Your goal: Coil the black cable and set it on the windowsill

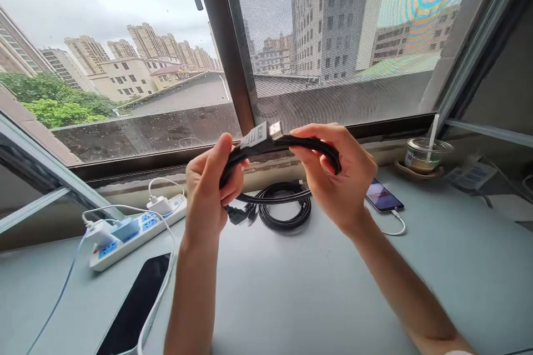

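Up in front of the window, a black HDMI cable point(314, 147) is held looped between both hands. Its plug point(255, 136), with a grey label face and a bare metal tip, points to the right. My left hand point(206, 188) is closed round the cable just behind the plug, thumb on top. My right hand point(341, 172) pinches the loop's bend between thumb and fingers, close to the metal tip. Part of the loop sags below, between the hands. On the table behind lies a coiled black cable point(287, 224), with dark plugs point(237, 214) at its left, partly hidden by my left hand.
A white power strip point(125, 252) with chargers and white cords stands on the left, with a black phone point(137, 302) in front. To the right lie a charging phone point(385, 197) and a lidded cup with straw point(427, 154) on a saucer. The window frame point(239, 55) rises behind.
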`<control>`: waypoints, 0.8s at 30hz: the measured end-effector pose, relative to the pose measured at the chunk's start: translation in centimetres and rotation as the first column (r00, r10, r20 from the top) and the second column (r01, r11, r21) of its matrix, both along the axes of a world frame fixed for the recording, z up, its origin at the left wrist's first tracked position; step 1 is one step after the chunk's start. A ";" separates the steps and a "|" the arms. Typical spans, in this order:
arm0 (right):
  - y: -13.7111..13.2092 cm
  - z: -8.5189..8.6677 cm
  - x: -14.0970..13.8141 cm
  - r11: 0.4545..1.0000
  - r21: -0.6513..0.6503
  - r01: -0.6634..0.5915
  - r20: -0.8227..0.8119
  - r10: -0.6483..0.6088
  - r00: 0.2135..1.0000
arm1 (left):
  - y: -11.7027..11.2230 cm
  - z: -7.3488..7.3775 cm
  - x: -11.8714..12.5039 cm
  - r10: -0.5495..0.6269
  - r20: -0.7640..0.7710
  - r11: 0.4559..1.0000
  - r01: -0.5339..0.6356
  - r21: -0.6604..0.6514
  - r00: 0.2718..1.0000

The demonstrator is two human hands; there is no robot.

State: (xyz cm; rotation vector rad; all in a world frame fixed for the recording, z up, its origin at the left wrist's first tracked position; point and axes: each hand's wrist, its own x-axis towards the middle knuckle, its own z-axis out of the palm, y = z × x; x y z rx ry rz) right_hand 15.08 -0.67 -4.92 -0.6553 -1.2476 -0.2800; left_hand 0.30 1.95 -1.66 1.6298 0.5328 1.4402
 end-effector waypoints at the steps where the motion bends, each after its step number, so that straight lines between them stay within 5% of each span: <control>1: -0.2 0.1 0.0 1.000 -0.010 0.006 0.002 -0.005 1.000 | -0.1 -0.1 0.1 0.012 0.012 1.000 -0.012 0.015 1.000; 4: -0.6 0.1 0.2 0.999 -0.033 0.028 0.019 -0.027 0.999 | -0.4 -0.1 0.2 -0.028 -0.004 1.000 0.028 -0.012 1.000; 10: 0.5 -0.3 1.5 0.988 0.103 0.117 0.114 -0.129 0.985 | 0.1 -0.4 0.8 -0.320 -0.111 0.938 0.298 -0.178 0.941; 16: 0.6 0.2 3.3 0.991 -0.039 0.131 0.255 -0.117 0.960 | 2.2 -1.8 1.5 -0.554 -0.086 0.774 0.474 -0.420 0.828; 20: -0.2 0.5 3.1 0.953 -0.160 0.256 0.342 -0.190 0.920 | 3.9 -2.8 1.7 -0.636 0.015 0.668 0.561 -0.489 0.771; 24: 0.2 0.2 2.8 0.927 -0.203 0.315 0.348 -0.232 0.908 | 4.1 -2.7 2.2 -0.562 0.038 0.734 0.520 -0.437 0.826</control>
